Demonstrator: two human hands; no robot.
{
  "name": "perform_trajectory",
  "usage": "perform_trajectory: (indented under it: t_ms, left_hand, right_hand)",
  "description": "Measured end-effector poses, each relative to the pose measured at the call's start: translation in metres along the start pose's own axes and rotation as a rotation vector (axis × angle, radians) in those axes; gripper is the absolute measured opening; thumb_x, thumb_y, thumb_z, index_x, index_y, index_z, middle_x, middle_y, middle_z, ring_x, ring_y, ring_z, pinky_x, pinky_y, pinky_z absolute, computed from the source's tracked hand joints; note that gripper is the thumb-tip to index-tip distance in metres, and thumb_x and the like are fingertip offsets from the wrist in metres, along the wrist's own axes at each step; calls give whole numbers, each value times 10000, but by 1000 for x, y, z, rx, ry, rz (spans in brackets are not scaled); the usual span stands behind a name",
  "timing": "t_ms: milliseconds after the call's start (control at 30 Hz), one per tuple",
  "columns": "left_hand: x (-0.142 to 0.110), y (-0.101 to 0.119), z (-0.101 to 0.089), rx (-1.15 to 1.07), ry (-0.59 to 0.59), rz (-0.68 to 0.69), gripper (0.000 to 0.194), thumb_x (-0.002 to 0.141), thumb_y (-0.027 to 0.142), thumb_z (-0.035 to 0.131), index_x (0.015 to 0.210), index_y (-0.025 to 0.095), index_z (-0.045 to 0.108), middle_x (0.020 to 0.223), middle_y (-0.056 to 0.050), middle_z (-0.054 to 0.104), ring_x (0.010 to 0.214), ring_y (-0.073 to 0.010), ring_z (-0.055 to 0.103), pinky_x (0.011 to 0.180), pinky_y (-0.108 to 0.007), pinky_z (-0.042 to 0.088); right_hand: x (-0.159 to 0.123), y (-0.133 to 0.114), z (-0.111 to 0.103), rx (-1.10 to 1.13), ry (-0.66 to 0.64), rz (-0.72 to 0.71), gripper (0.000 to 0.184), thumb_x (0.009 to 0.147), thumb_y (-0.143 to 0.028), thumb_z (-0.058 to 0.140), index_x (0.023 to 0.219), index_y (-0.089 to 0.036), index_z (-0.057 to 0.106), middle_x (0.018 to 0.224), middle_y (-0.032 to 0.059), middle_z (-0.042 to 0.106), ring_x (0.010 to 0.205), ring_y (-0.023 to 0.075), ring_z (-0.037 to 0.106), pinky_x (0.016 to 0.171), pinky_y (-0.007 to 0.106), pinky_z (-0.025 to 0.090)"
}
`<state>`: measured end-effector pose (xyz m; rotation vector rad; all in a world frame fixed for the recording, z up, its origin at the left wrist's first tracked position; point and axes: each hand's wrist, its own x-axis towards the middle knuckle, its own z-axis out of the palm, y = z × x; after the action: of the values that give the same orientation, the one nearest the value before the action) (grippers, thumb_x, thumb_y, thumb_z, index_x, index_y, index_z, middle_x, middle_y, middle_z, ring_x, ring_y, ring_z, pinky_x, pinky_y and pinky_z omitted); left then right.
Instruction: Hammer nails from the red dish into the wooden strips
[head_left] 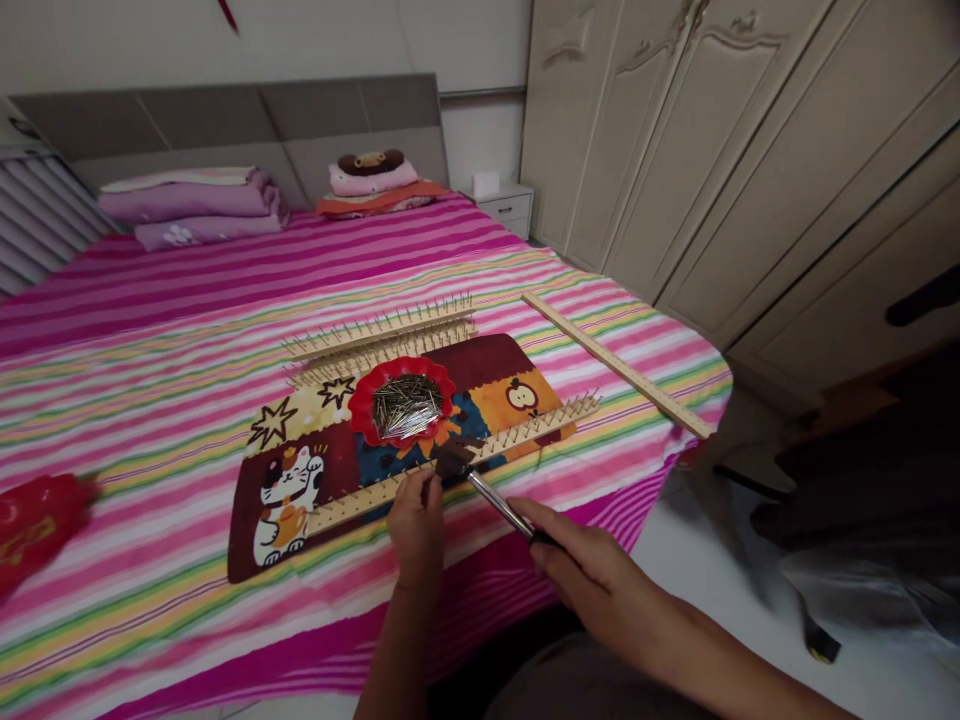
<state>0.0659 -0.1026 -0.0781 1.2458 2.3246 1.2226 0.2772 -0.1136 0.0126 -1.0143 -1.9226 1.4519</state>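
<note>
My right hand [592, 570] is wrapped around the dark grip of a hammer [501, 503], whose metal shaft slants up to the left. The hammer's dark head sits over a wooden strip [352, 508], right beside my left fingertips. Thumb and fingers of my left hand [418, 525] are pinched together at the strip; whatever lies between them is hidden. Nails stand in a row along the strip's right part, and small dots mark its left end. Just beyond, a red scalloped bowl [362, 412] holds a heap of loose nails [409, 405].
Under the bowl and strip lies a patterned mat [251, 500] on a striped bed. Nail-studded strips [382, 335] lie behind the bowl. A bare wooden strip [615, 365] lies right. A red item [37, 525] is at left; folded bedding [195, 205] sits by the headboard.
</note>
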Motion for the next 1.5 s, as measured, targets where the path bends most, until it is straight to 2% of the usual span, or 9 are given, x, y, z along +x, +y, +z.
perform_trajectory:
  t_ms: [167, 300, 400, 600, 867, 1000, 1200, 1400, 1500]
  left_hand:
    - [3, 10, -16, -7, 5, 13, 256, 816, 342, 510, 980, 215, 659, 958, -50, 704, 869, -178, 644, 833, -286, 470]
    - [35, 30, -38, 187, 105, 132, 270, 842, 350, 477, 944, 197, 676, 968, -68, 692, 892, -190, 625, 838, -289, 451]
    - [73, 42, -43, 413, -45, 148, 248, 825, 297, 487, 916, 197, 695, 961, -81, 695, 883, -208, 623, 789, -294, 447]
    - [129, 44, -26, 752, -459, 28, 204, 713, 225, 566, 833, 211, 730, 889, -103, 723, 838, -241, 646, 675, -287, 429]
    - [137, 43, -31, 743, -507, 112, 154, 743, 216, 547, 730, 202, 700, 759, -68, 710, 725, -180, 619, 624, -249, 384]
    - [135, 31, -40, 496, -413, 86, 148, 754, 271, 545, 728, 200, 672, 677, -20, 674, 634, -145, 570, 588, -242, 363]
    - [134, 19, -50, -185, -334, -147, 207, 549, 360, 690, 644, 178, 657, 506, 35, 576, 477, -101, 465, 504, -228, 343]
    - [126, 31, -63, -399, -226, -263, 316, 382, 375, 773, 571, 157, 643, 466, 38, 561, 452, -74, 447, 475, -213, 359]
    - [120, 33, -69, -531, -221, -291, 382, 383, 322, 786, 699, 143, 669, 492, 42, 580, 453, -73, 479, 456, -198, 366]
  right_hand:
    - [-20, 8, -10, 67, 88, 94, 452, 915, -278, 463, 1355, -202, 534, 667, -11, 520, 572, 128, 444, 512, 212, 400]
    - [-29, 23, -15, 126, 89, 195, 475, 923, -321, 457, 1380, -198, 500, 550, -56, 374, 471, 107, 320, 413, 200, 282]
    - [-31, 30, -17, 159, 99, 222, 484, 922, -336, 457, 1375, -170, 495, 565, -58, 343, 481, 103, 299, 407, 203, 243]
    - [-32, 37, -17, 189, 99, 238, 490, 934, -347, 437, 1380, -148, 476, 551, -66, 325, 472, 99, 298, 400, 210, 204]
    - [-29, 40, -17, 242, 57, 237, 499, 937, -352, 434, 1401, -170, 454, 544, -71, 315, 467, 94, 288, 403, 206, 202]
    - [-30, 42, -16, 222, 77, 234, 502, 920, -350, 452, 1384, -159, 478, 559, -61, 342, 477, 96, 292, 406, 210, 204]
    - [-30, 42, -11, 196, 101, 270, 524, 887, -371, 465, 1338, -111, 519, 555, -63, 299, 480, 104, 269, 415, 222, 194]
    - [-31, 41, -9, 225, 57, 296, 582, 866, -410, 462, 1360, -104, 487, 573, -53, 319, 498, 113, 276, 429, 227, 202]
    - [-33, 39, -9, 224, 55, 314, 582, 860, -420, 471, 1363, -129, 492, 578, -51, 325, 508, 117, 286, 434, 225, 208]
